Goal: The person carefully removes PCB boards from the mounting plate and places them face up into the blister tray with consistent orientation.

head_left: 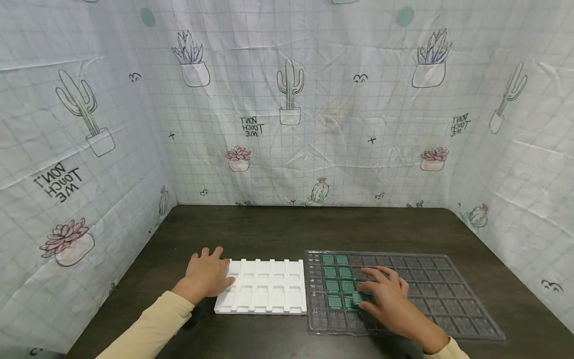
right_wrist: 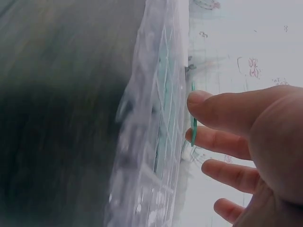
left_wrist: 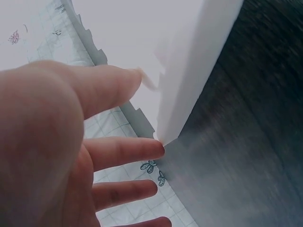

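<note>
My left hand [head_left: 205, 274] rests at the left edge of a white slotted tray [head_left: 260, 301]. In the left wrist view its thumb lies over the tray and its index fingertip touches a corner, the fingers mostly straight. My right hand [head_left: 391, 299] pinches a thin green circuit board [right_wrist: 194, 123] between thumb and index finger, the other fingers spread. It is just above a clear plastic compartment tray [head_left: 448, 294]. Several green circuit boards [head_left: 332, 286] lie in that tray's left columns, partly overlapped by the held one in the head view.
Both trays sit side by side on a dark wood table [head_left: 251, 227], nearly touching. A white curtain [head_left: 341, 144] with printed potted plants stands behind the table and along both sides. A dark object [head_left: 194, 318] shows beneath the left wrist.
</note>
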Action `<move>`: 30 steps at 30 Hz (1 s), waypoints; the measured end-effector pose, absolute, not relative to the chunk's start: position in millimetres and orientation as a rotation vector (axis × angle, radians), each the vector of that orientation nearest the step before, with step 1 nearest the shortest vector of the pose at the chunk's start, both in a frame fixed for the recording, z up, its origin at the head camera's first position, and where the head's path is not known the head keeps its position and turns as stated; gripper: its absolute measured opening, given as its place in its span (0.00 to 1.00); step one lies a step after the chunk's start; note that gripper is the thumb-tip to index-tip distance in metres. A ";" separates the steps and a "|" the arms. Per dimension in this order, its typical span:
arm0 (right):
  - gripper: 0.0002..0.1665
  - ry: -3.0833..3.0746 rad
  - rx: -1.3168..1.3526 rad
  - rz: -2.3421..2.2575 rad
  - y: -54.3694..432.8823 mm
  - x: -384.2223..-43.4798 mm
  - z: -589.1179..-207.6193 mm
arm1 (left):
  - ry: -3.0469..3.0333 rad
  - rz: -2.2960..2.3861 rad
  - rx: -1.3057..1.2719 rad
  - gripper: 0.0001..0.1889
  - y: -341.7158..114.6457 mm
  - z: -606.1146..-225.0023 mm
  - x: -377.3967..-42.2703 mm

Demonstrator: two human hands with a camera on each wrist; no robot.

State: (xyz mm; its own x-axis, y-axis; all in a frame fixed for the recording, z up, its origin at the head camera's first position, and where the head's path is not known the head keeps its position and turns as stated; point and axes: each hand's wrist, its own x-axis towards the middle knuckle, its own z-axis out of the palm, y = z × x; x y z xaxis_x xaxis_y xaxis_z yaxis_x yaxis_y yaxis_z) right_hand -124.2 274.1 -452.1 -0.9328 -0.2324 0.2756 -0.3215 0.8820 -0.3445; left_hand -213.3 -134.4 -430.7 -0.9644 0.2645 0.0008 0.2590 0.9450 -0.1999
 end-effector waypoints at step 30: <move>0.15 -2.817 0.392 0.525 295.5 -119.5 -467.6 | -3.108 0.333 -0.397 0.30 -130.8 -428.3 -211.6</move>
State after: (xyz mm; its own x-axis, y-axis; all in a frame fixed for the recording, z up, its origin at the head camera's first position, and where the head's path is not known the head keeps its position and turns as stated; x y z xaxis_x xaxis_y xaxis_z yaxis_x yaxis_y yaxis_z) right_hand -119.5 295.5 -467.6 -0.9329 -0.2154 0.2888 -0.3049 0.8990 -0.3144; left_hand -211.6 -130.8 -428.3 -0.9682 0.2477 -0.0359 0.2496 0.9459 -0.2071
